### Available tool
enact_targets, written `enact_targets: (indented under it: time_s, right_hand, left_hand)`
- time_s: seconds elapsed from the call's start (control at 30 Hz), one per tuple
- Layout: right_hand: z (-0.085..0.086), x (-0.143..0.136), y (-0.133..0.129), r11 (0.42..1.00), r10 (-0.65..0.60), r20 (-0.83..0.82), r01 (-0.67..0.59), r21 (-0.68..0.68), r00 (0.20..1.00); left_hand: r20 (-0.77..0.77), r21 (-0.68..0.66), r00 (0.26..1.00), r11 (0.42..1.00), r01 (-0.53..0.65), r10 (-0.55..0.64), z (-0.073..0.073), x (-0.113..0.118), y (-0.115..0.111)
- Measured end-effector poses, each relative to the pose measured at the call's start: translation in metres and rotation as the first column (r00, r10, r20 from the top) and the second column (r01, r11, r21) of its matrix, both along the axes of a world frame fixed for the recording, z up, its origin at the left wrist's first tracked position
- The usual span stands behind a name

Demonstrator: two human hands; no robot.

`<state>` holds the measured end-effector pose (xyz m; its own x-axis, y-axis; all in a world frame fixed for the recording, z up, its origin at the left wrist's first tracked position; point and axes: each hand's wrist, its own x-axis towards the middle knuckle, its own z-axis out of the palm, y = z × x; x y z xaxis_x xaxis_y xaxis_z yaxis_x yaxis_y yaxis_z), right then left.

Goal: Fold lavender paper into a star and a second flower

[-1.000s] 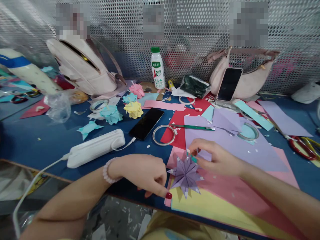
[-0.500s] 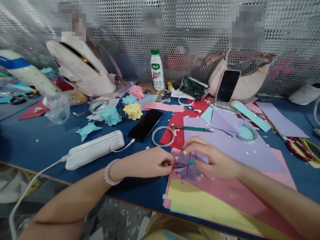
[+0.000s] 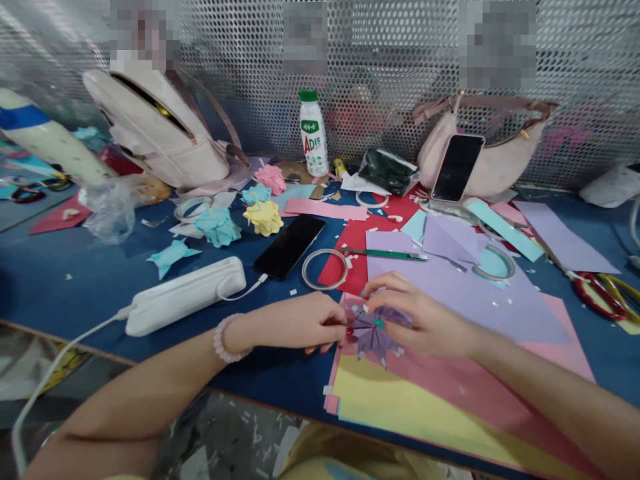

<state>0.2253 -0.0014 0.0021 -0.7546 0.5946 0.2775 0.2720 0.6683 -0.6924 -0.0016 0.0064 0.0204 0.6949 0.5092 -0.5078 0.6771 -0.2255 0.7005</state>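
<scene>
A purple folded-paper star (image 3: 376,341) with pleated points is held between my hands, over the stack of coloured paper. My left hand (image 3: 317,321) pinches its left edge, fingers closed. Thumb and fingers of my right hand (image 3: 407,313) are on its top and right side, with a small white bit at the fingertips. Beneath lie pink, yellow (image 3: 400,407) and purple sheets (image 3: 510,307). Just beyond my right hand, a green craft knife (image 3: 390,255) rests on the purple paper. A tape roll (image 3: 324,269) lies beyond my left hand.
A black phone (image 3: 290,247) is cabled to a white power strip (image 3: 185,297). Folded paper flowers (image 3: 217,225) lie at left. A white bottle (image 3: 313,133), a backpack (image 3: 155,133) and a handbag (image 3: 510,153) with a phone (image 3: 457,168) stand behind. Scissors (image 3: 600,295) lie at right.
The paper star has turned a little between my hands, and my left fingers have shifted on its edge. The view has tilted slightly downward.
</scene>
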Motion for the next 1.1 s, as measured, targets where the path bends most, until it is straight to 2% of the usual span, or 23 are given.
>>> enact_targets:
  time_s: [0.23,0.4,0.7,0.87,1.1]
  right_hand:
    - [-0.001,-0.002,-0.005,1.0,-0.025,0.036,0.025,0.01,0.999]
    - [0.002,-0.003,-0.009,0.999,-0.051,0.077,0.049,0.021,0.996]
    - [0.01,-0.009,-0.017,0.991,-0.098,0.133,0.109,-0.077,0.986]
    - [0.013,-0.011,-0.019,0.993,-0.064,0.132,0.076,-0.089,0.989]
    - [0.013,-0.011,-0.019,0.993,-0.093,0.139,0.101,-0.056,0.986]
  left_hand:
    - [0.168,-0.063,0.979,0.993,-0.104,0.113,-0.001,-0.002,0.002]
    - [0.239,-0.144,0.96,0.983,-0.114,0.146,-0.004,-0.002,0.002]
    - [0.36,0.018,0.932,0.999,-0.049,0.039,-0.009,0.005,-0.008]
    - [0.351,0.202,0.935,0.979,-0.017,-0.056,-0.011,0.008,-0.011]
    - [0.386,0.186,0.921,0.982,-0.023,-0.051,-0.007,0.008,-0.013]
